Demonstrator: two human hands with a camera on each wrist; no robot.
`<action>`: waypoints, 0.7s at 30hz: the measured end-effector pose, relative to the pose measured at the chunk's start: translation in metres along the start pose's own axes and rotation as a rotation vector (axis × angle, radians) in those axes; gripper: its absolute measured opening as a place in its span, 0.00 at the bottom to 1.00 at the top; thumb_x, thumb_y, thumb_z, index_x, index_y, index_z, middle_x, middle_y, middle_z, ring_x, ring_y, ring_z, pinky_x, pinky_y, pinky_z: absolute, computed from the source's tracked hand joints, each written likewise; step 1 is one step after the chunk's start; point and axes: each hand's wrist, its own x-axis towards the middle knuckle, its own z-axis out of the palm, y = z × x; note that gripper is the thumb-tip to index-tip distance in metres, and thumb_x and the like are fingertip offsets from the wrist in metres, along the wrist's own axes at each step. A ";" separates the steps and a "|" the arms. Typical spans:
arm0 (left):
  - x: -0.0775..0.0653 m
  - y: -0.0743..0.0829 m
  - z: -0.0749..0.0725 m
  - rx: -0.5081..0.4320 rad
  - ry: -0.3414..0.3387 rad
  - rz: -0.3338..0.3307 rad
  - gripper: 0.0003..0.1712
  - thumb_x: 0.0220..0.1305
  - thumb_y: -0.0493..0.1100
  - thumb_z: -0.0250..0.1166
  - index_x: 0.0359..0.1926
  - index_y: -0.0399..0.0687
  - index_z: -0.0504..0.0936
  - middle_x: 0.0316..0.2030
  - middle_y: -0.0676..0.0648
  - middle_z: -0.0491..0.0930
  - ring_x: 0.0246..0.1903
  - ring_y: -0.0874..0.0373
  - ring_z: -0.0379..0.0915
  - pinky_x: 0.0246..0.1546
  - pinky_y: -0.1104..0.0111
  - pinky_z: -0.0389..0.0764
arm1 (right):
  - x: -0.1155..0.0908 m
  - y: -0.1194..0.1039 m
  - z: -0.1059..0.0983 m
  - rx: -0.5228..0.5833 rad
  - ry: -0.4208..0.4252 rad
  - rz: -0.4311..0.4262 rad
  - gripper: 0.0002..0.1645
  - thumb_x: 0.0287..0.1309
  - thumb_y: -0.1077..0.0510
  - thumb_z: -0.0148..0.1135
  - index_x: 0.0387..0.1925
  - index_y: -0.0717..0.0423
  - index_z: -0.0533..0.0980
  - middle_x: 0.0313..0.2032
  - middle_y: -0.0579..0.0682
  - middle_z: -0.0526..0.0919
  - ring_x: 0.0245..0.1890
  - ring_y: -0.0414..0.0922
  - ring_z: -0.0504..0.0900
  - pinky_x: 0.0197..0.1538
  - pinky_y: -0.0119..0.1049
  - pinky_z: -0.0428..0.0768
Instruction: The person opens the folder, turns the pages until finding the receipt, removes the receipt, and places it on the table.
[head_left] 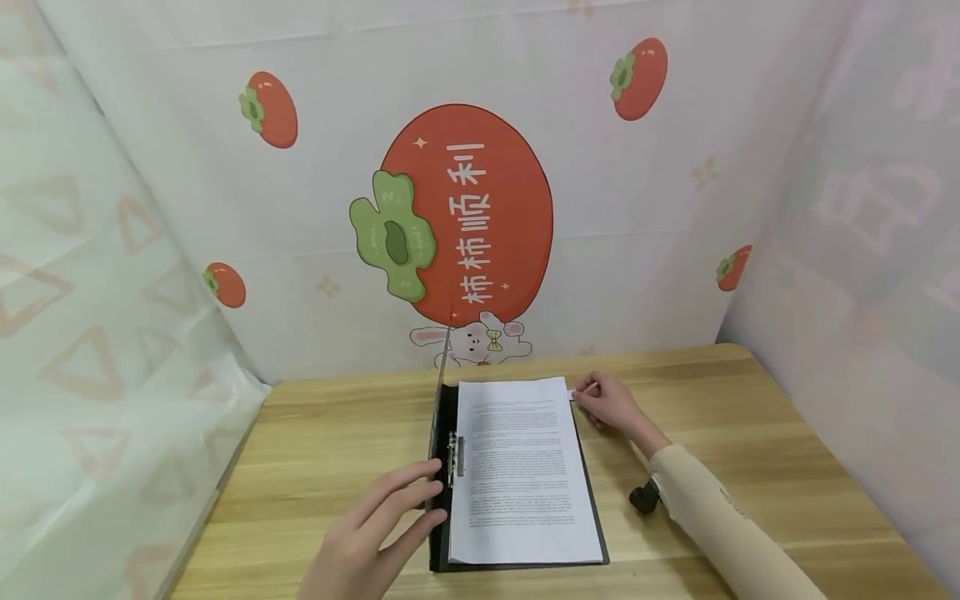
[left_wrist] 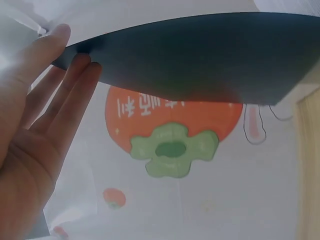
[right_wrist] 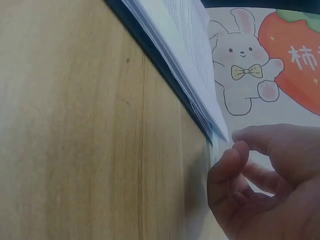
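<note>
A black clip folder (head_left: 439,533) lies open on the table, its cover (left_wrist: 200,60) standing up at the left, nearly edge-on in the head view. On its right side lies a stack of printed paper (head_left: 517,475), beside a metal clip (head_left: 461,457) along the left margin. My left hand (head_left: 375,521) holds the cover's edge, thumb on one side and fingers on the other in the left wrist view. At the stack's upper right corner, my right hand (head_left: 609,403) pinches a small white tab (head_left: 572,395) that sticks out past the sheets; fingers partly hide it.
The wooden table (head_left: 330,433) extends on both sides of the folder. A white backdrop (head_left: 315,192) printed with persimmons and a rabbit hangs behind it, and patterned sheets flank both sides. A black wrist device (head_left: 643,497) sits at the right sleeve (head_left: 720,517).
</note>
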 end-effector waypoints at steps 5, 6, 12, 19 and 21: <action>-0.007 0.000 -0.011 0.048 0.075 -0.045 0.20 0.76 0.51 0.66 0.52 0.37 0.88 0.54 0.39 0.86 0.53 0.56 0.85 0.55 0.77 0.79 | 0.008 -0.002 0.003 -0.032 0.018 -0.005 0.17 0.74 0.59 0.63 0.55 0.69 0.76 0.31 0.55 0.83 0.18 0.44 0.77 0.23 0.34 0.76; -0.009 0.000 -0.013 0.052 0.095 -0.039 0.21 0.75 0.50 0.66 0.52 0.35 0.88 0.53 0.38 0.87 0.54 0.57 0.85 0.54 0.77 0.79 | 0.010 -0.003 0.004 -0.039 0.022 -0.008 0.18 0.73 0.59 0.64 0.56 0.69 0.76 0.33 0.56 0.84 0.18 0.44 0.77 0.23 0.34 0.77; -0.018 -0.003 -0.023 0.038 0.248 0.022 0.22 0.72 0.43 0.71 0.49 0.22 0.86 0.50 0.30 0.86 0.54 0.55 0.86 0.46 0.78 0.83 | 0.019 -0.004 0.009 -0.054 0.021 -0.030 0.25 0.71 0.59 0.66 0.63 0.71 0.75 0.45 0.62 0.86 0.18 0.45 0.79 0.24 0.35 0.78; -0.046 -0.007 -0.041 0.138 0.221 -0.158 0.29 0.75 0.50 0.68 0.56 0.23 0.83 0.55 0.30 0.84 0.61 0.64 0.80 0.48 0.81 0.80 | 0.027 -0.006 0.010 -0.057 0.013 -0.018 0.26 0.70 0.59 0.68 0.63 0.69 0.75 0.47 0.63 0.84 0.20 0.46 0.80 0.24 0.35 0.78; -0.054 -0.011 -0.045 0.158 0.213 -0.170 0.30 0.75 0.51 0.67 0.57 0.23 0.82 0.56 0.30 0.83 0.62 0.63 0.79 0.50 0.81 0.79 | 0.029 -0.007 0.011 -0.055 0.019 -0.012 0.23 0.70 0.59 0.68 0.60 0.68 0.77 0.46 0.62 0.84 0.21 0.46 0.80 0.26 0.35 0.79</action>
